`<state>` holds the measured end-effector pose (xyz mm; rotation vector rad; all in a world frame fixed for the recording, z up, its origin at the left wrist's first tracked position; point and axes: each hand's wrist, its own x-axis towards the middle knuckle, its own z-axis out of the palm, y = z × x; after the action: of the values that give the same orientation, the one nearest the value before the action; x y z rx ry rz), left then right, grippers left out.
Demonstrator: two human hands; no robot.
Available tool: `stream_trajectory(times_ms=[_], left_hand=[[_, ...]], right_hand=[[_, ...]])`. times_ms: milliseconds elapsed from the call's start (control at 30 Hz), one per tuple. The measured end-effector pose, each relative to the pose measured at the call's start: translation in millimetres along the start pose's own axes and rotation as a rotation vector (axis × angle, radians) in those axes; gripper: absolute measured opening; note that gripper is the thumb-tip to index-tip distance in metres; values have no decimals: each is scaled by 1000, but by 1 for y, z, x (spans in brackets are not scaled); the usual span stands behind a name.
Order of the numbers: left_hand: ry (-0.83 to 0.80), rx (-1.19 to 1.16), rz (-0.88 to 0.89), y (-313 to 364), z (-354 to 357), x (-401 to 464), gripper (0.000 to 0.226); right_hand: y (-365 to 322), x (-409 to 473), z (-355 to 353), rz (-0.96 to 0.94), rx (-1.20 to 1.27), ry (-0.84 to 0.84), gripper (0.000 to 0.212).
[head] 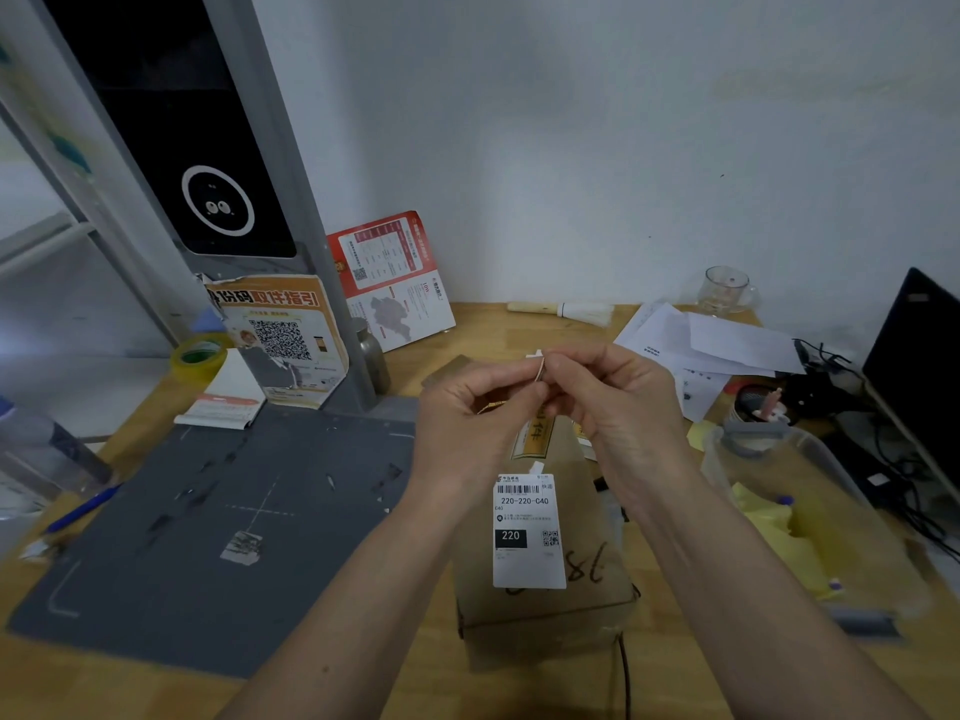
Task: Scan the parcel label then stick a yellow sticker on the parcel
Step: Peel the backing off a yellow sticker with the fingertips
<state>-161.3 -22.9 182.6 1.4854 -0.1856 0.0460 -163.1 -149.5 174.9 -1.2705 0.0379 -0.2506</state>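
We read the parcel (545,605) as a light brown cardboard box, stiff on its faces, softer at edges; it lies on the bench (415,683) near the front edge, right of the grey scanning mat (218,522). Its white label (527,532) sits flat on the top face, barcode readable, handwritten digits beside it. We judge the box would be best taken by its side walls, not by the label.

The thing in hand now is a small sticker piece (540,367), seen edge-on, so we cannot tell its colour for sure. We judge it thin, floppy, nearly weightless, tacky on one side, likely to curl or stick to skin; hold by a corner or the backing edge only.

Left hand (467,423): fingers curled, thumb and fingertips pinched on the sticker piece from the left. Right hand (618,402): also curled, pinching the same piece from the right, fingertips of both hands touching around it. Both hands hover above the far end of the parcel, not touching it. Looks like peeling the backing, we judge; sticker not yet on the box.

Clear tub (810,517) with yellow sheets sits toward the right edge, near the parcel. Yellow tape roll (198,358) near the left edge. Scanner stand (208,189) at the back left.
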Motion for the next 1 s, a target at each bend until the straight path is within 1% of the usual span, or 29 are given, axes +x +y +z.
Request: stream_trajectory(times_ms=[67, 233, 367, 600, 700, 800, 1000], left_hand=[[-1, 4, 3, 0, 0, 0, 21], [14, 21, 8, 1, 1, 0, 20], [19, 36, 1, 0, 2, 1, 17], [58, 25, 13, -1, 3, 0, 13], [82, -35, -7, 0, 4, -2, 16], [104, -35, -20, 1, 5, -4, 22], [103, -23, 22, -1, 6, -5, 23]], right_hand=[[0, 0, 0, 2, 5, -4, 10], [-2, 1, 1, 2, -11, -11, 7], [-3, 0, 1, -22, -41, -8, 13], [-3, -1, 1, 4, -6, -11, 5], [-1, -1, 0, 16, -4, -14, 8], [0, -2, 0, 22, -6, -15, 12], [-1, -3, 0, 25, 5, -5, 8]])
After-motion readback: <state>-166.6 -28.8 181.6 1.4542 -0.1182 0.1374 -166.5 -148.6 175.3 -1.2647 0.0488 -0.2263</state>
